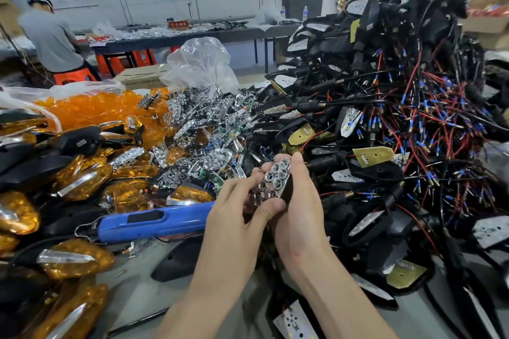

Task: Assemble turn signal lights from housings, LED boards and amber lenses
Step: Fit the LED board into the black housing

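I've got a chrome reflector insert pinched over the middle of the worktop: left hand at its near end, right hand curled round the far side, probably seating it into a black housing, mostly hidden. Amber lenses sit by the left edge, handy for later.

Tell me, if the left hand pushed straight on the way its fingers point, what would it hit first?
The shiny reflector it is pinching; the left hand has no free way. Behind it, seemingly, sits the black housing in the right hand.
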The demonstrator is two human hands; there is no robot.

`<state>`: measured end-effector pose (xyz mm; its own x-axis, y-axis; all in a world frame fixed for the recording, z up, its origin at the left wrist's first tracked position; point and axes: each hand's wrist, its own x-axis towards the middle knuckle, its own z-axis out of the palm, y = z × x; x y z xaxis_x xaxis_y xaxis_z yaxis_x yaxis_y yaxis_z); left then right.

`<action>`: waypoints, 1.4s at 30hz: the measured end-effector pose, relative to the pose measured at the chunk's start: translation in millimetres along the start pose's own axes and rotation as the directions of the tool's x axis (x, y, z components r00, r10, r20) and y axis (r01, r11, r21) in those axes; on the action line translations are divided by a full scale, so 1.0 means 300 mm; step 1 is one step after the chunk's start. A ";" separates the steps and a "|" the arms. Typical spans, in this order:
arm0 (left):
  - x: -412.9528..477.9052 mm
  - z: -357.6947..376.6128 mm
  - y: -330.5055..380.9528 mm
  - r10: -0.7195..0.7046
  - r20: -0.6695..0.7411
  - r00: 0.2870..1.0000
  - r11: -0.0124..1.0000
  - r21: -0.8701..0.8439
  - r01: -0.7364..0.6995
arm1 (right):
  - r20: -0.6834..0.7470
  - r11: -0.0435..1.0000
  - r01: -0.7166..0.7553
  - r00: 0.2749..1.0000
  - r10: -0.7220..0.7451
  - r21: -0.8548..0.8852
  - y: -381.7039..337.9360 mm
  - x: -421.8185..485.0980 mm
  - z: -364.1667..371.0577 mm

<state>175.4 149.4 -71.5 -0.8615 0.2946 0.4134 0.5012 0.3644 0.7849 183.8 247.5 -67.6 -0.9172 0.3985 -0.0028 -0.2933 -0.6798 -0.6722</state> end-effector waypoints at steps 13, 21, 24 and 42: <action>0.007 -0.048 -0.005 -0.143 0.192 0.971 0.917 -0.344 0.203 | -0.042 0.999 -0.028 0.999 0.029 0.025 -0.010 0.010 0.002; 0.041 -0.079 -0.017 -0.181 0.301 0.936 0.892 -0.350 0.285 | -0.004 0.995 -0.092 0.996 0.092 0.043 -0.020 0.013 -0.006; 0.039 -0.074 -0.015 -0.176 0.271 0.946 0.911 -0.319 0.261 | -0.011 0.993 -0.100 0.995 0.101 0.059 -0.021 0.012 -0.004; 0.028 -0.039 -0.020 -0.263 0.336 0.905 0.695 -0.585 0.419 | -0.054 0.993 -0.105 0.993 0.108 0.057 -0.025 0.015 -0.006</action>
<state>164.3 139.3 -67.3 -0.8840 0.4673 0.0128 -0.0598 -0.1401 0.9883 182.3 255.5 -63.8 -0.9276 0.3552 -0.1157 -0.2099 -0.7517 -0.6252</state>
